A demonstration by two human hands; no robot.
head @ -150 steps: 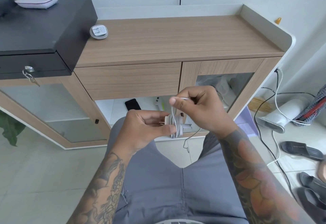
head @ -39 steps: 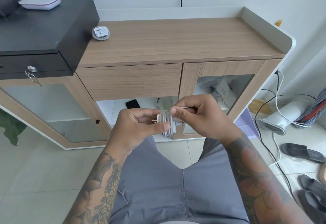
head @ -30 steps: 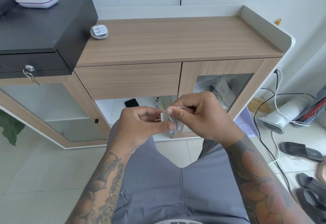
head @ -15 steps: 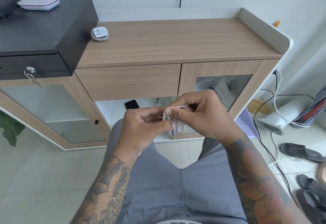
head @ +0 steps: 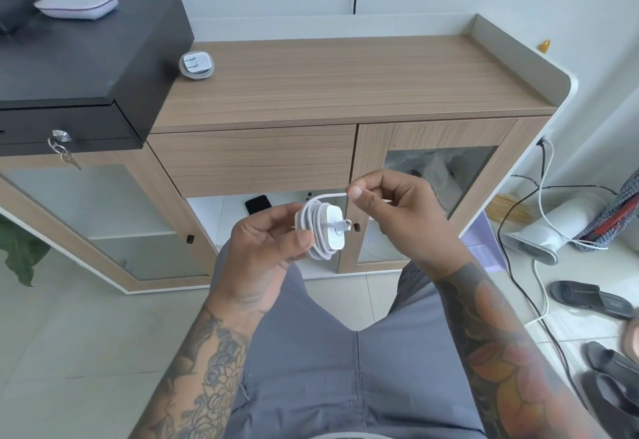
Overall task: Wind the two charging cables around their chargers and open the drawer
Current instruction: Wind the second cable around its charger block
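You are finishing the second wrap: left hand (head: 266,248) gripping the white square charger (head: 326,227), right hand (head: 387,201) pinching its thin white cable (head: 328,195) tail; tucking it in likely comes next.

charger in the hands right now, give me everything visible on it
The charger is a small white block with rounded corners, plastic by its look, held over the person's lap in front of the cabinet. A white cable is wound around it in several loops, and a plug sits in its facing end. The left hand grips it from the left side, thumb across the coils. The right hand pinches the cable's free end, raised above and right of the block. The prongs are barely visible.
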